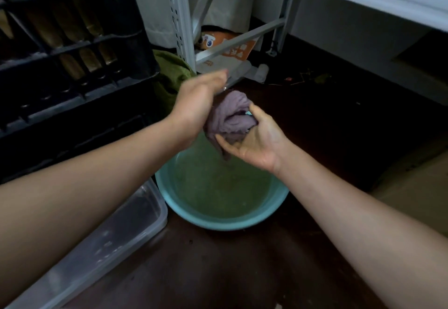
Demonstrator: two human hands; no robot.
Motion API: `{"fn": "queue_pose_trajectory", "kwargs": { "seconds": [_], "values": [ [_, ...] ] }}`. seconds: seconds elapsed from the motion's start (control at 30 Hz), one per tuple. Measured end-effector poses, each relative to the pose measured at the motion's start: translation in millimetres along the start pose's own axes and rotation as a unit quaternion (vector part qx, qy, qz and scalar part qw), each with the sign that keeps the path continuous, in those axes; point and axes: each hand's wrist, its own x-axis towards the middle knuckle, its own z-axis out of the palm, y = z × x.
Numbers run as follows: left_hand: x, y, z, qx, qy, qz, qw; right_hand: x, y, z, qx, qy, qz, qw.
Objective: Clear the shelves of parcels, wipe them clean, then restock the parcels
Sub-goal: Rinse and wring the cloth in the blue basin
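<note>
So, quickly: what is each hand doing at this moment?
Left hand: grips the purple cloth from the side.
Right hand: holds the same cloth from below, over the basin.

A cloth is held between both hands above a basin, which is flanked on the left by a tub, with a crate behind.

Both hands grip purple cloth — above basin.
</note>
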Motion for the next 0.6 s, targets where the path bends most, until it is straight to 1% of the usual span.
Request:
{"fn": "queue_pose_trajectory", "kwargs": {
  "seconds": [0.03,0.07,0.1,0.17,0.2,0.23,0.27,0.3,0.37,0.4,0.43,0.47,0.5,0.53,0.57,0.6],
  "values": [
    [0.2,7.5,-0.2,-0.027,-0.014,0.027,0.999,0.5,-0.6,-2.2,0.01,-0.004,0.003,1.0],
    [-0.6,13.0,1.1,-0.066,-0.035,0.028,0.997,0.7,-2.2,-4.0,0.015,-0.017,0.007,1.0],
    [-3.0,15.2,3.3,-0.098,-0.054,0.0,0.994,0.3,-4.2,-3.7,0.017,-0.031,0.004,0.999],
    [-6.4,10.6,6.8,-0.127,-0.068,-0.101,0.984,-0.7,-9.7,6.4,0.024,-0.054,-0.013,0.998],
    [-6.3,10.8,8.3,-0.119,-0.061,-0.137,0.981,-1.0,-12.6,14.7,0.023,-0.05,-0.027,0.998],
    [-2.9,13.3,8.8,-0.095,-0.047,-0.157,0.982,-2.9,-15.1,23.3,0.021,-0.041,-0.04,0.998],
    [1.9,19.8,9.2,-0.072,-0.023,-0.171,0.982,-3.2,-16.7,32.3,0.027,-0.029,-0.049,0.998],
    [10.4,26.8,9.6,-0.037,0.016,-0.172,0.984,-3.9,-19.4,43.4,0.036,-0.018,-0.058,0.998],
    [25.2,43.7,13.4,0.044,0.091,-0.141,0.985,-4.3,-25.3,68.7,0.009,0.054,-0.088,0.995],
    [30.6,52.4,16.3,0.089,0.123,-0.11,0.982,-4.5,-29.5,82.2,-0.023,0.106,-0.101,0.989],
    [33.3,60.9,18.8,0.133,0.149,-0.076,0.977,-7.0,-34.3,96.4,-0.051,0.139,-0.118,0.982],
    [34.3,69.6,21.2,0.177,0.167,-0.048,0.969,-10.5,-42.0,109.5,-0.067,0.144,-0.147,0.976],
    [33.0,78.9,23.4,0.214,0.182,-0.042,0.959,-14.5,-51.3,122.5,-0.071,0.139,-0.178,0.972],
    [32.2,87.7,23.7,0.23,0.184,-0.059,0.954,-18.6,-61.3,132.4,-0.092,0.134,-0.206,0.965],
    [30.0,99.4,24.6,0.192,0.168,-0.098,0.962,-25.9,-71.0,139.6,-0.135,0.125,-0.223,0.957],
    [26.6,112.4,25.4,0.107,0.142,-0.154,0.972,-35.8,-80.2,145.9,-0.186,0.104,-0.223,0.951]
  ]
}}
